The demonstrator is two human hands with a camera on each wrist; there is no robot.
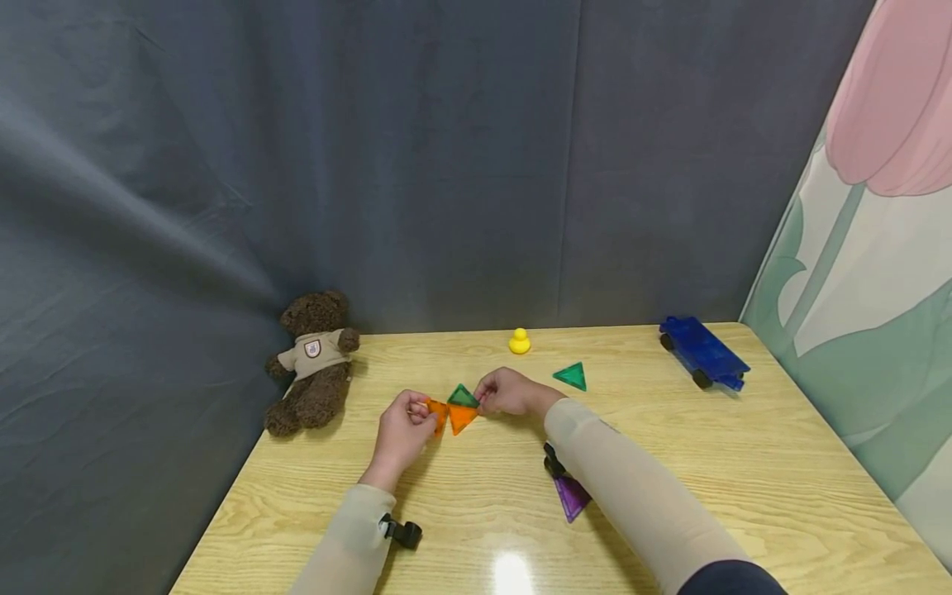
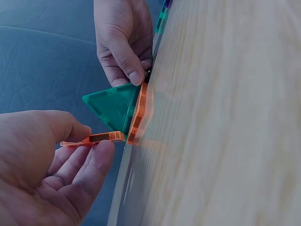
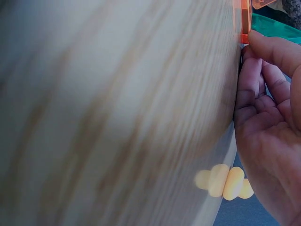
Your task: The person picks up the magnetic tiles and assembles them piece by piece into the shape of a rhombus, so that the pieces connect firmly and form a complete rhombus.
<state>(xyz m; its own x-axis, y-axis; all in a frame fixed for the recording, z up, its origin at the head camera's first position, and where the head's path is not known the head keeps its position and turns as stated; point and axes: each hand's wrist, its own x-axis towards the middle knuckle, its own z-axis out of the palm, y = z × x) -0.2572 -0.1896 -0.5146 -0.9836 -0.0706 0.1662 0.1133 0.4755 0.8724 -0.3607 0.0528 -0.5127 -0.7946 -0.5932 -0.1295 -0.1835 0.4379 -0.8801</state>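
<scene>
Mid-frame on the tabletop (image 1: 476, 504), the left hand (image 1: 402, 433) pinches a tilted orange triangle (image 1: 440, 411), the right hand (image 1: 510, 392) pinches the corner where a raised green triangle (image 1: 463, 397) meets a flat orange triangle (image 1: 462, 417) — edge-joining, seemingly, next wanting careful alignment!

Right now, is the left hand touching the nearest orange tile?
Touching. The left wrist view shows the left hand pinching the orange tile between thumb and fingers.
</scene>
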